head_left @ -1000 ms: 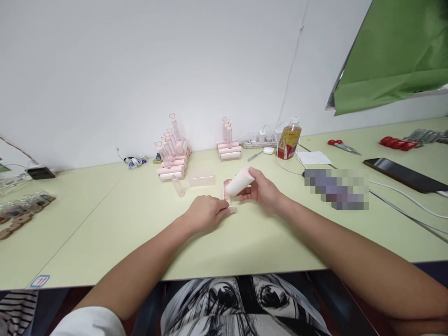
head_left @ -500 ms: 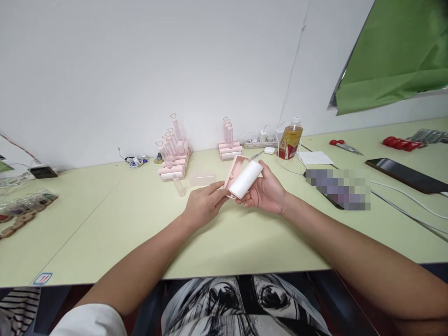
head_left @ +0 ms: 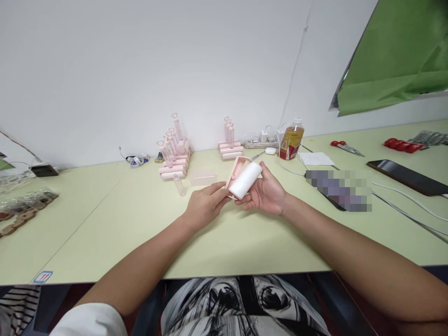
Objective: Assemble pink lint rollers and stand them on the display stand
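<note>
My right hand (head_left: 265, 192) cradles a white paper roll (head_left: 245, 180) that sits against a pink plastic holder (head_left: 235, 169), lifted a little above the pale green table (head_left: 105, 219). My left hand (head_left: 206, 204) meets it from the left, its fingertips pinching the near end of the pink holder. Just beyond my hands lie a clear plastic cover (head_left: 202, 177) and a small clear tube (head_left: 179, 185).
Two groups of pink rollers with heart-topped handles (head_left: 173, 154) (head_left: 229, 142) stand at the back by the wall. A drink bottle (head_left: 290, 139), power strip (head_left: 259, 142), white paper (head_left: 315, 158), red-handled scissors (head_left: 345, 146) and a dark phone (head_left: 408, 176) with cables lie to the right.
A second ago the pink holder lay on the table under my left hand and my right hand held the roll apart. Both hands have since lifted and brought roll and holder together.
</note>
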Motion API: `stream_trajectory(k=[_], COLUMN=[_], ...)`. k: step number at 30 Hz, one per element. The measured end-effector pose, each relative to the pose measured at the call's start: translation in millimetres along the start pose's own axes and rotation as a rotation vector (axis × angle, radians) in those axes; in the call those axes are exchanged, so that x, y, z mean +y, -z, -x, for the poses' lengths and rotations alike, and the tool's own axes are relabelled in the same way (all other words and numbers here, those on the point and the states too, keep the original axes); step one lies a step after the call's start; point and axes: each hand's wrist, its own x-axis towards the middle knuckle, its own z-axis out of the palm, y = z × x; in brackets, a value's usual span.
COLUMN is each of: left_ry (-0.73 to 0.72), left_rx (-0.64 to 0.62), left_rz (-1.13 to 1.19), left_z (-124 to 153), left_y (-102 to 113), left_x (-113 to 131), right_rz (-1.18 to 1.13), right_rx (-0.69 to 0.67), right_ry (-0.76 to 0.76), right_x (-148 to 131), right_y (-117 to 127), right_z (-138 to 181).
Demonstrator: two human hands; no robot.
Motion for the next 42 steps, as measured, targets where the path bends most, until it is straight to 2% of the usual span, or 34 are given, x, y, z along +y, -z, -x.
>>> stream_trajectory(k=[3,6,11,15,18,21,25,27,31,35,37,39,42], left_ry=[0.060,0.106,0.067,0.039,-0.045,-0.033,0.038,-0.032,-0.211,-0.191,-0.164,-0.121,-0.013], left_rx=[-0.016,-0.055,-0.187,-0.233,-0.240,-0.136,0.071,0.046,-0.104,-0.088,-0.052,-0.028,0.000], left_rz=[0.034,0.042,0.044,0.058,0.135,0.263,0.364,0.376,0.389,0.365,0.339,0.306,0.234], left_z=[1.3,2.0,-0.9,-3.6,-4.2,-4.9,-6.9,-7.7,-8.7,-9.4,-9.7,-10.1,-10.6], left_y=[-0.9,-2.3,-3.6,-2.2,1.8,7.1,12.4,14.0,15.0,10.7,7.4,4.8,3.3], left_x=[-1.0,0.0,8.8,10.8,6.9,2.6,-2.6,-5.1,-7.2,-4.7,-3.3,-3.1,-5.7], right_rz=[-0.009,-0.040,-0.116,-0.154,-0.164,-0.147,-0.089,-0.049,0.060,0.132,0.152,0.208,0.414], right_rx=[-0.026,-0.106,-0.208,-0.131,-0.063,-0.064,-0.164,-0.237,-0.320,-0.279,-0.227,-0.163,0.016], right_ry=[-0.001,0.010,0.069,0.101,0.116,0.105,-0.024,-0.111,-0.248,-0.325,-0.294,-0.201,0.082], right_x=[-0.9,0.4,8.5,12.9,12.4,11.3,14.9,19.0,25.3,25.9,26.8,29.6,36.4], right_y=[-0.7,-4.1,-11.9,-14.4,-13.4,-10.7,-8.2,-8.3,-10.3,-12.0,-13.0,-14.4,-17.7], right_z=[1.7,4.9,7.5,3.8,1.0,0.2,0.7,1.0,1.4,-0.1,-1.3,-1.9,-1.0])
